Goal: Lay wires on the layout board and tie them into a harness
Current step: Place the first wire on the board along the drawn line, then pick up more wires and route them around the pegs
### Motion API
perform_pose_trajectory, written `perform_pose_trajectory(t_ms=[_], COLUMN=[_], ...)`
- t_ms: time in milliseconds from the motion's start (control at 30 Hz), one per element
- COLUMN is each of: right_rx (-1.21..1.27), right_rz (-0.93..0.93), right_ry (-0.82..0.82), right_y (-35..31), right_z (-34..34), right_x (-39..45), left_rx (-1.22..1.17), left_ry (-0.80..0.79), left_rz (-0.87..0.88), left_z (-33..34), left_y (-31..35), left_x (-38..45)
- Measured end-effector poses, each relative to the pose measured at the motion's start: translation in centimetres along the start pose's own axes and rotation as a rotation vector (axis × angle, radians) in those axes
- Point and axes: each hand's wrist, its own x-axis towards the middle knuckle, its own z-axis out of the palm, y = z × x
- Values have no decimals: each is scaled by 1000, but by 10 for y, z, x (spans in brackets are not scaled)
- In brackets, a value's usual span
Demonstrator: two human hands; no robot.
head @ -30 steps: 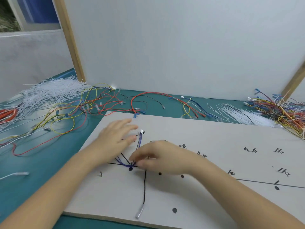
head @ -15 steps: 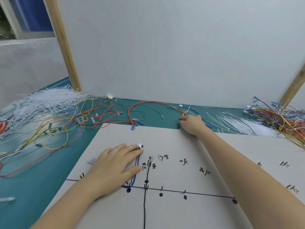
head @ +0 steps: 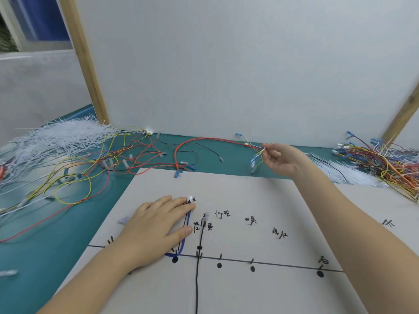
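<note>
1. At far left I see a heap of white cable ties (head: 56, 139) on the teal surface (head: 56, 234), with loose red and yellow wires (head: 90, 175) tangled just beside it.
2. My left hand (head: 154, 225) lies flat on the layout board (head: 260, 196), fingers straight and spread, pressing down on a blue wire (head: 184, 241). That wire runs from a white connector (head: 191, 198) at my fingertips down to a bend near a black dot on the board.
3. A black wire (head: 197, 286) lies along the board's vertical line, just right of my left hand, and ends in a clear connector near the handwritten labels.
4. A red wire (head: 204, 139) loops across the surface beyond the board's far edge.
5. My right hand (head: 281, 162) is raised above the far edge of the board, thumb and forefinger pinching a small bunch of thin wires (head: 257, 156) with blue terminals hanging below; the other fingers are loosely curled.
6. More white cable ties (head: 340, 171) lie right of that hand.
7. At far right a multicoloured wire pile (head: 385, 164) rests on the surface.
</note>
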Motion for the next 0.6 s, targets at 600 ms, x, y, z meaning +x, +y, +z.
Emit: perform_pose_trajectory(t_ms=[600], right_rx=[-320], right_rz=[120], right_ry=[-639], right_y=[77], right_z=[27], right_x=[-118], left_rx=[-784], left_ry=[146], left_rz=[-114], left_z=[-17], left_y=[55], left_x=[8])
